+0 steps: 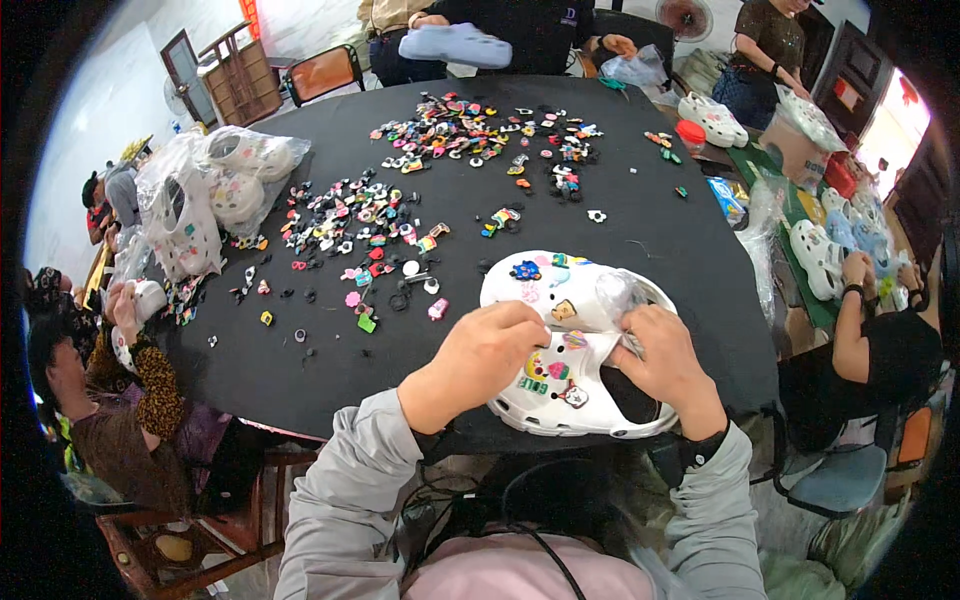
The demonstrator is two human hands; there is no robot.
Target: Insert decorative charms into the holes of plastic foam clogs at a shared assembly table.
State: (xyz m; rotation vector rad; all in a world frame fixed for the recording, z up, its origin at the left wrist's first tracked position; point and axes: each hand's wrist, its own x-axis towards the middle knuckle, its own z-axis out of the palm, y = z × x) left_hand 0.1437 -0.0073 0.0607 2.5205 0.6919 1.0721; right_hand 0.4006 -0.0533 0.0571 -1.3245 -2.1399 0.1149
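Note:
A pair of white foam clogs lies side by side in front of me on the table's near part. The nearer clog [520, 405] carries several colourful shoe charms, among them a white animal-face charm [574, 396]. The farther clog [597, 262] also bears charms, including a blue one [525, 270], and crumpled clear plastic [620, 294] fills its opening. My left hand [478, 358] is closed at the nearer clog's toe, its fingertips pressed together over something hidden. With thumb and fingers, my right hand [668, 358] grips the nearer clog's upper edge by the opening.
Loose charms [350, 225] lie in heaps across the black table [660, 210], with another pile [450, 130] farther back. Bagged white clogs [190, 215] stand at the left. Co-workers sit or stand around; one across the table holds a pale blue clog [455, 46]. More clogs [818, 255] lie at right.

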